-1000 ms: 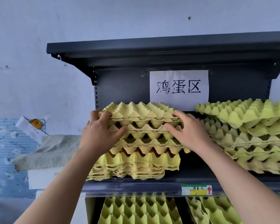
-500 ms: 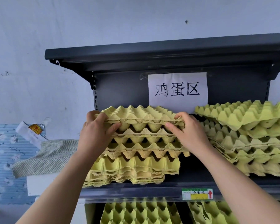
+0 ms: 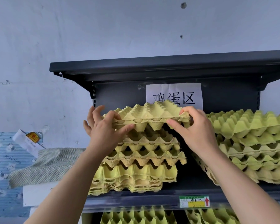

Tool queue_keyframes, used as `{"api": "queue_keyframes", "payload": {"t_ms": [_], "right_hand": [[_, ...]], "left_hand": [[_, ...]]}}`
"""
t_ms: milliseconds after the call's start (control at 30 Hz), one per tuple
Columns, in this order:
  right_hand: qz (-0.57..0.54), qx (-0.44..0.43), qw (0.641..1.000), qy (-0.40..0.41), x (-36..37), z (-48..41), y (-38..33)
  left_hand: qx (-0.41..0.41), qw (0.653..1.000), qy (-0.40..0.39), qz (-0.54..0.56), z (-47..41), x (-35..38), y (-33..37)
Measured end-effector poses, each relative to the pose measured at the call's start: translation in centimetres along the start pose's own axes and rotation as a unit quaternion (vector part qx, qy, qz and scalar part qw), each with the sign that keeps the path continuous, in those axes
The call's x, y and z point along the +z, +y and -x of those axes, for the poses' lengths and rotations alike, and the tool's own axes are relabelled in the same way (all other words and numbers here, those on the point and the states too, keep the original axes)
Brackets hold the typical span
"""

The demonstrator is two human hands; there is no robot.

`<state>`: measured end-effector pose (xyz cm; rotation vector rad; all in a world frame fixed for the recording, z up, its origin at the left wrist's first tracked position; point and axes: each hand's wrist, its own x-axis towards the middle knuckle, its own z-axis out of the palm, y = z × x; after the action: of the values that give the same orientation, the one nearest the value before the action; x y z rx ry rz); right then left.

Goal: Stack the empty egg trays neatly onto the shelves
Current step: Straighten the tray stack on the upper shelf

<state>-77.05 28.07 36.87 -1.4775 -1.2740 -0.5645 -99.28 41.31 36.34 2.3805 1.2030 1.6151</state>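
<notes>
A stack of yellow-green egg trays (image 3: 136, 172) stands on the left part of the dark shelf (image 3: 132, 201). Its top trays (image 3: 149, 115) are lifted off the pile, with a dark gap beneath them on the right. My left hand (image 3: 102, 130) grips their left edge, thumb underneath. My right hand (image 3: 196, 128) pinches their right edge. A second, taller stack of trays (image 3: 252, 146) sits at the right of the same shelf.
A top shelf board (image 3: 168, 67) overhangs closely above the lifted trays. A paper sign (image 3: 184, 94) hangs on the back panel. More trays (image 3: 136, 217) fill the shelf below. To the left lie a woven cloth (image 3: 44, 164) and a white box (image 3: 37, 193).
Both hands have raised the top trays of the left stack, opening a gap above the pile. The camera view has tilted upward, so the shelf sits lower in the frame.
</notes>
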Motion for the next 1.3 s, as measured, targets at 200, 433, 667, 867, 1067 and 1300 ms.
{"api": "queue_keyframes", "payload": {"t_ms": [200,433,667,867,1067,1300], "right_hand": [[0.003,-0.015,1.0,-0.013,-1.3,0.8,-0.1],[-0.039,-0.041,0.998,-0.038,-0.7,2.8,-1.0],[-0.114,-0.076,0.985,-0.107,-0.6,3.8,-1.1],[-0.081,-0.024,0.983,-0.161,-0.7,1.9,1.7],[-0.065,-0.011,0.979,-0.195,-0.1,0.7,1.9],[-0.081,0.002,0.968,-0.239,0.0,-0.2,1.5]], "left_hand": [[0.011,0.998,-0.064,0.025,-1.1,0.5,-1.8],[0.05,0.984,-0.116,0.128,2.0,0.6,1.4],[0.049,0.98,-0.114,0.153,2.0,0.2,2.8],[0.042,0.971,-0.106,0.208,2.1,-1.8,0.9],[0.043,0.974,-0.107,0.194,2.9,-3.1,0.5],[0.043,0.985,-0.102,0.133,3.8,-2.8,2.4]]}}
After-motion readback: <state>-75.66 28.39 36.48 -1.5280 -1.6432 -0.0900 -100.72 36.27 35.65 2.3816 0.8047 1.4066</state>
